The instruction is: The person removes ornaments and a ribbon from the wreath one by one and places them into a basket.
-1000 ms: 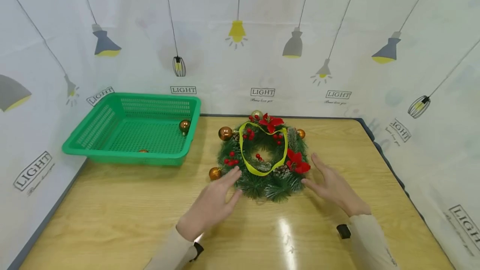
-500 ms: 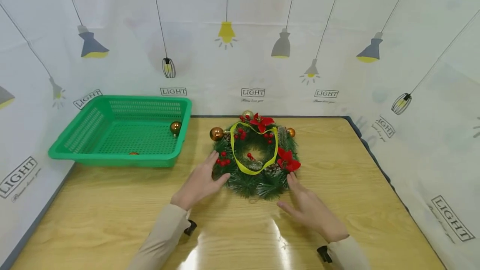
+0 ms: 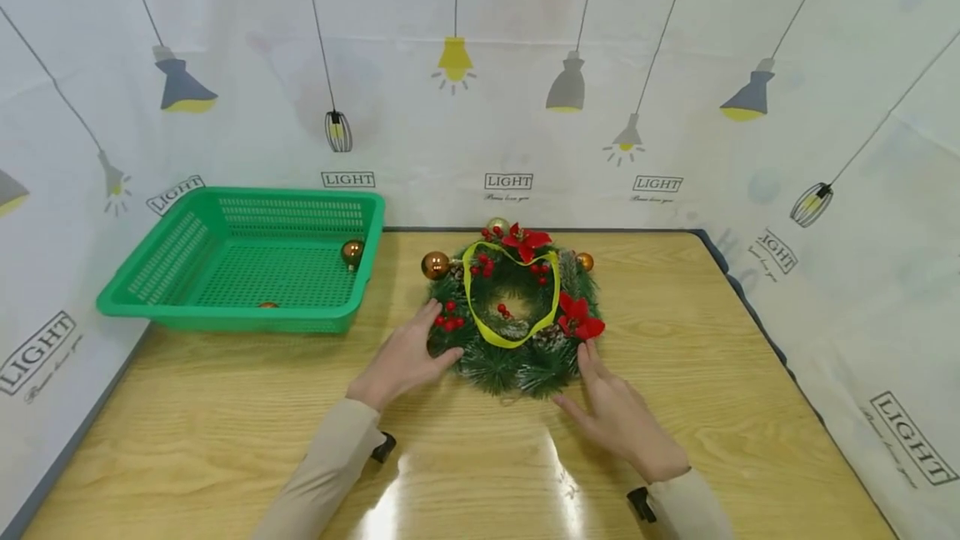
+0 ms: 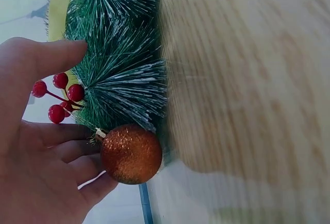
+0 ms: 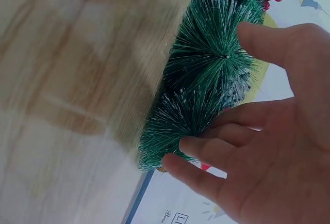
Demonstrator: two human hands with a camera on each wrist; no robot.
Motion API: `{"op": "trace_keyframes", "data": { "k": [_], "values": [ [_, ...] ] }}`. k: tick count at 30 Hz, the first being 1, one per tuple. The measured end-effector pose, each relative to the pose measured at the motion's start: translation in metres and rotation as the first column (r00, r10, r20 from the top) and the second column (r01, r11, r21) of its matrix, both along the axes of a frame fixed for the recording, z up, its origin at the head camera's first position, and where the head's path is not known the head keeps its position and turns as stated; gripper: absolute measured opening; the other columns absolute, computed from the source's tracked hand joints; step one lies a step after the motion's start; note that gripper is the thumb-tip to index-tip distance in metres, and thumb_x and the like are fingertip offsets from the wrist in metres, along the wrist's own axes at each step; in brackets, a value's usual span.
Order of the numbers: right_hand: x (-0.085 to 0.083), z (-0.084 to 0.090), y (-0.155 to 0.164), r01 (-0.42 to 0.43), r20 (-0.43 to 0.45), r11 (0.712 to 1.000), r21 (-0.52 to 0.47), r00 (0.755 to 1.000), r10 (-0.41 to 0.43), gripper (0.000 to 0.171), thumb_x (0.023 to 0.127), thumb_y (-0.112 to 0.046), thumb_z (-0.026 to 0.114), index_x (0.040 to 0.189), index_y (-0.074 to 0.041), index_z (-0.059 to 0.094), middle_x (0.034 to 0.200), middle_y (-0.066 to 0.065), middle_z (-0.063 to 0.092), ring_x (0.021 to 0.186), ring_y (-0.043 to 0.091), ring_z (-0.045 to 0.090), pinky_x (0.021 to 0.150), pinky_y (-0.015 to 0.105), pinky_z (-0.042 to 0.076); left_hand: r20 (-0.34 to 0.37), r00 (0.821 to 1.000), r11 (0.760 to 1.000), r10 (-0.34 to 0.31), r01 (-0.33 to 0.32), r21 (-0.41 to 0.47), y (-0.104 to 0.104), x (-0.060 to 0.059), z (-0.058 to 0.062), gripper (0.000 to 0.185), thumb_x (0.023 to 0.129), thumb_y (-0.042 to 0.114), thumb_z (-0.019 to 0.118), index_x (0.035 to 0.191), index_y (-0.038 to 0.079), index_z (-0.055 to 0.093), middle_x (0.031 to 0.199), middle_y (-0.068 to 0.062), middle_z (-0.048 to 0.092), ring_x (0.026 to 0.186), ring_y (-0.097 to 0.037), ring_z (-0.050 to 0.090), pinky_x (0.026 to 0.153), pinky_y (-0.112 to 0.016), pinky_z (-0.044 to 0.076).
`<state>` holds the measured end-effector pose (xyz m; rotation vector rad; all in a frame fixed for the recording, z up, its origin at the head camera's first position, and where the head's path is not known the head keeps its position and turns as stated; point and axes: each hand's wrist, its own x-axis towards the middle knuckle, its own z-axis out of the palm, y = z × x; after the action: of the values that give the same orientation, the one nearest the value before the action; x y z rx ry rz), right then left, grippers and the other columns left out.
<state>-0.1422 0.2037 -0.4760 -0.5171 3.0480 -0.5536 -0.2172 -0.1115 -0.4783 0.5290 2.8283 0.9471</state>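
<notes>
A green basket sits at the far left of the counter, at about ten o'clock from the person. Inside it a bronze ball rests against the right wall, and a smaller orange bit shows just above the near rim; what that is I cannot tell.

The wreath lies flat on the counter at twelve o'clock, well apart from the basket. It is green pine with frosted tips, red berries, red flowers, pine cones and a yellow ribbon looped over its middle. A bronze ball hangs at its ten o'clock edge.

The left hand rests at the wreath's eight o'clock edge, fingers fairly straight and touching the needles, not clenched; in the left wrist view a glittery orange ball sits against those fingers. The right hand lies at the wreath's four o'clock edge, fingers spread and relaxed, their tips against the needles, grasping nothing.

The counter is pale wood with a glossy glare near the person. White sheeting printed with hanging lamps and the word LIGHT closes it in on three sides.
</notes>
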Motion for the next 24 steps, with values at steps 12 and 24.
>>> {"op": "trace_keyframes", "data": {
  "k": [12,24],
  "values": [
    [-0.0025,-0.0040,0.0040,-0.006,-0.020,1.000,-0.009,1.000,0.006,0.084,0.099,-0.036,0.065,0.151,0.017,0.026,0.157,0.040,0.017,0.107,0.050,0.067,0.094,0.052,0.057,-0.013,1.000,0.999,0.006,-0.007,-0.032,0.0029,-0.0013,-0.0037,0.092,0.095,0.047,0.067,0.158,-0.003,0.024,0.167,-0.022,0.019,0.151,-0.044,0.028,0.122,-0.057,0.029],
    [-0.0036,-0.0045,0.0059,-0.010,-0.016,1.000,-0.013,1.000,0.010,0.082,0.100,-0.035,0.065,0.151,0.017,0.027,0.156,0.040,0.020,0.107,0.048,0.067,0.097,0.049,0.056,-0.043,0.999,0.998,0.003,-0.006,-0.055,0.0026,-0.0029,-0.0062,0.093,0.095,0.050,0.065,0.158,-0.005,0.025,0.166,-0.023,0.019,0.152,-0.042,0.025,0.123,-0.056,0.028]
  ]
}}
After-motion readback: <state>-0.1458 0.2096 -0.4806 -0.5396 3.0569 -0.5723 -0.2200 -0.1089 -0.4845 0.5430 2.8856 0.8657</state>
